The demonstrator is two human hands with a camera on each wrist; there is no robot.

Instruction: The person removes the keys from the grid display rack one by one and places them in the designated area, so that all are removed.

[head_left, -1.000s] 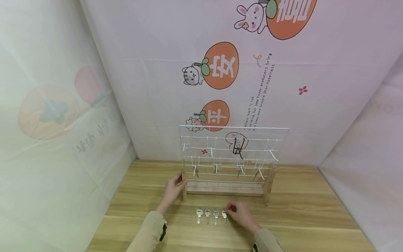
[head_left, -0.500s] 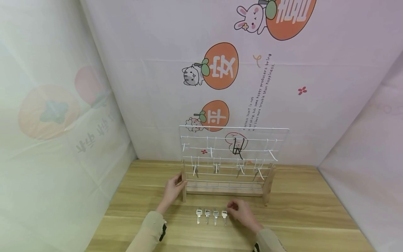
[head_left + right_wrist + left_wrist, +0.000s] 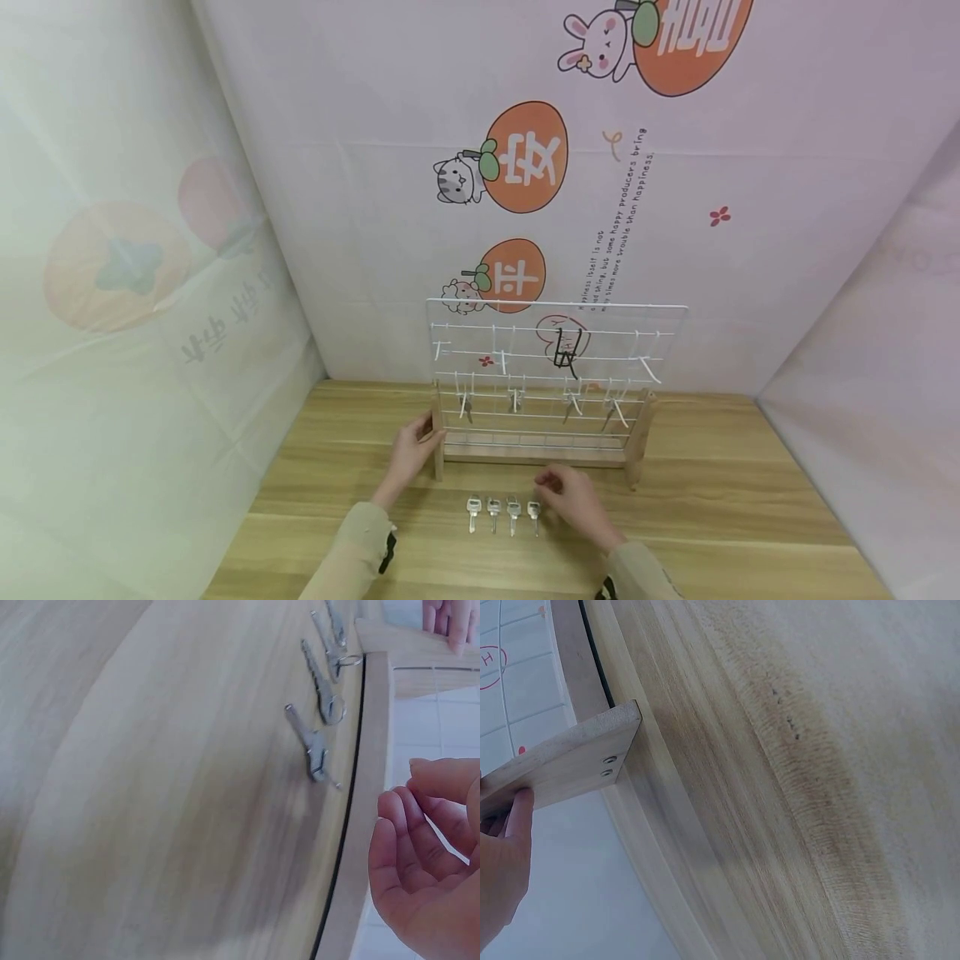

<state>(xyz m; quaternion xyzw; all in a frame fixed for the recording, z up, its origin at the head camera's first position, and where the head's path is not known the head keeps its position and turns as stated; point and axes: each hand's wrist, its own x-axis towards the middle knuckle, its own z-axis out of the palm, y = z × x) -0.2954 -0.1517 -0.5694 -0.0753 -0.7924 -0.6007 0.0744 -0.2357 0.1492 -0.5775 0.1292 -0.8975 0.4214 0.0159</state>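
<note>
A white wire-grid rack (image 3: 557, 304) stands on wooden side posts, one of them the left post (image 3: 439, 442). My left hand (image 3: 414, 450) grips that post; in the left wrist view its thumb lies on the wooden side board (image 3: 577, 754). Several silver keys lie in a row on the table before the rack, among them the rightmost key (image 3: 534, 510). My right hand (image 3: 573, 497) hovers just beyond this key, apart from it. Its fingers are loosely curled, thumb close to the index finger, with nothing visible between them in the right wrist view.
Other keys, such as one hanging key (image 3: 516, 401), hang from hooks on the lower part of the grid. Above are white hooks, one being the upper right hook (image 3: 649, 369), and a black hook (image 3: 567, 354). Printed cloth walls (image 3: 360, 208) enclose the wooden table (image 3: 705, 500).
The right hand has come off the rightmost key and risen slightly toward the rack. The left hand and the rack have stayed in place.
</note>
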